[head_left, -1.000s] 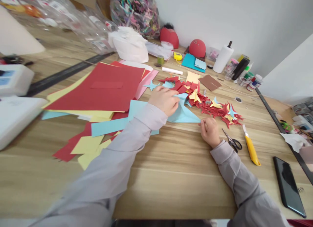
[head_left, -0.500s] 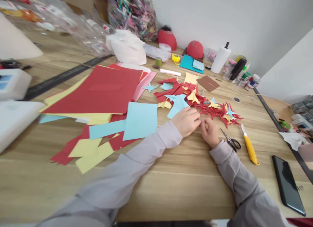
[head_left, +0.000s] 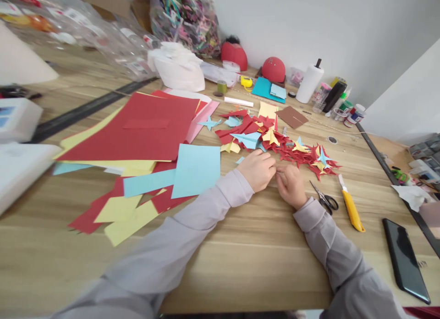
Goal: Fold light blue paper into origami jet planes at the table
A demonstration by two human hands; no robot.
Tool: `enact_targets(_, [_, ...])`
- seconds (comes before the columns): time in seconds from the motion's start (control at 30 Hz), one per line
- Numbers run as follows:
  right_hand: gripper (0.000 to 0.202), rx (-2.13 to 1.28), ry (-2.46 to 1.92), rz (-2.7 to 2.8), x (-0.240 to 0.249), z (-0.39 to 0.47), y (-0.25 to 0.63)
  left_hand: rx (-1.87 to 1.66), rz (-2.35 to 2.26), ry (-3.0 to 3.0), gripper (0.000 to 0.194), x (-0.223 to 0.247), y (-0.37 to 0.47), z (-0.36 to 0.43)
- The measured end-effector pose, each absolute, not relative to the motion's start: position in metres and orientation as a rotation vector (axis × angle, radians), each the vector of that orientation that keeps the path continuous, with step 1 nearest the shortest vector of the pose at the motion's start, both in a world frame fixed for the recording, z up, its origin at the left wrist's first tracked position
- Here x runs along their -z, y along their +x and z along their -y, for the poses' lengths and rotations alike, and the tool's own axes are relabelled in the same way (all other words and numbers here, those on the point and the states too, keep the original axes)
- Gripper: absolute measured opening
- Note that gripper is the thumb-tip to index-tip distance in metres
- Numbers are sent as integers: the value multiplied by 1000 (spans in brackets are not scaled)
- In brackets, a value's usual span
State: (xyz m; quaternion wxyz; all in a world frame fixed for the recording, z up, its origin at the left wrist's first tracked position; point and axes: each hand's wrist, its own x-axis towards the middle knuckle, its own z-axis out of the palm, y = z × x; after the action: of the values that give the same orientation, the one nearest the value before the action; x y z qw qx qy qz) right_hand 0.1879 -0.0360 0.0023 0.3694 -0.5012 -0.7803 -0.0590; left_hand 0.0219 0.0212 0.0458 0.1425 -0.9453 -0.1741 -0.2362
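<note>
My left hand point(head_left: 257, 170) and my right hand point(head_left: 291, 185) meet at the fingertips over the middle of the table, both closed in a pinch. What they pinch is hidden or too small to name. Behind them spreads a heap of folded red stars point(head_left: 295, 153) with yellow and light blue ones among them. A folded light blue paper point(head_left: 248, 139) lies just beyond my left hand, with a small blue corner point(head_left: 240, 160) beside that hand. Black scissors point(head_left: 325, 200) rest to the right of my right hand.
A yellow cutter point(head_left: 352, 209) and a black phone point(head_left: 405, 259) lie at the right. At the left are large red sheets point(head_left: 137, 126), a light blue sheet point(head_left: 197, 170) and yellow strips point(head_left: 132, 222). Bottles and a white roll point(head_left: 309, 84) stand at the back.
Both hands have shifted slightly left and stay together. The light blue paper beyond my left hand shows less of its lower part and looks narrower.
</note>
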Motion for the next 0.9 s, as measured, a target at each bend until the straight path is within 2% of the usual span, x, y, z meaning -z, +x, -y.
enact_targets(0.33, [12,359,-1211,2072,-4,36,185,603,456,-2722,24,-44,24,-22])
enact_targets(0.57, [15,367,-1298,2061,-7,37,186,627,430,-2695,25,-49,18,-27])
enact_targets(0.9, [17,284,-1381,1823,2,28,199,624,682,-2624,27,-69,-18,-55])
